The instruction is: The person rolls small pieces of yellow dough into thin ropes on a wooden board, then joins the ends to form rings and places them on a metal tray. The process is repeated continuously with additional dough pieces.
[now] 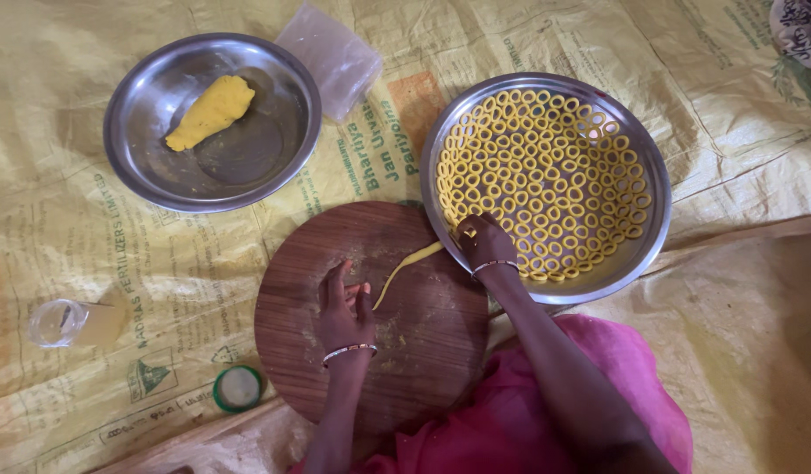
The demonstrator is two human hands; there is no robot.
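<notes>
My left hand point(342, 309) rests flat on a round wooden board point(423, 351), fingers apart, its fingertips beside a thin rolled strip of yellow dough point(407, 265). My right hand point(482, 240) is at the near rim of a large steel plate point(653, 230), pinching a small yellow dough ring. Several yellow dough rings point(546, 167) lie packed in rows across that plate. A second steel plate point(142, 167) at the upper left holds a lump of yellow dough point(210, 111).
A yellow printed woven sheet point(89, 263) covers the floor. A small clear jar point(64, 322) lies at the left, its green-rimmed lid point(238, 388) near the board. A clear plastic bag point(328, 58) lies behind the plates. Pink clothing point(528, 412) is at the bottom.
</notes>
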